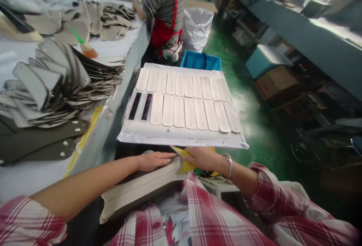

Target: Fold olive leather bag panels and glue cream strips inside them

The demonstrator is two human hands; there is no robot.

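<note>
A long cream panel [141,191] with curled edges lies slanted across my lap. My left hand [154,161] rests along its upper edge, fingers stretched out flat toward its right end; the thumb is hidden. At that right end, my right hand [202,159], with a bracelet at the wrist, is closed on a thin yellow sheet [186,166]. The sheet touches the panel's end, and one pointed corner sticks up beside my left fingertips. In front of my hands is a white-covered board [181,136] bearing two rows of pale rounded strips [173,110].
On the left table stand piles of grey curved pieces [56,83] and a bottle with a green nozzle [88,49]. A person in a red apron [166,31] works beyond the board, near a blue crate [200,61]. Boxes [277,82] sit under the right bench.
</note>
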